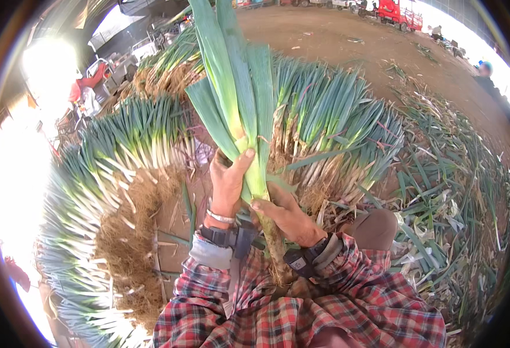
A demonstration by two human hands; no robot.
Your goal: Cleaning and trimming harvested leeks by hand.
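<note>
A large green onion or leek point(259, 178) is held in front of me, its broad green leaves pointing away and its soil-stained lower stalk and roots near my lap. My left hand point(231, 182) grips it where the leaves fan out, the thumb lying on the stalk. Lower down, my right hand point(287, 215) closes around the stalk with its thumb on top. A long loose leaf hangs out to the right above my right hand. Both wrists wear black strapped devices, and the left one also has a metal bracelet.
White-stalked onions point(120, 156) lie in a curved row on the left, roots inward. Soil-stained onions point(324, 126) stand beyond my hands. Stripped leaves point(446, 209) cover the ground at right. Farther off are a red vehicle point(396, 15) and a person point(487, 78) at the right edge.
</note>
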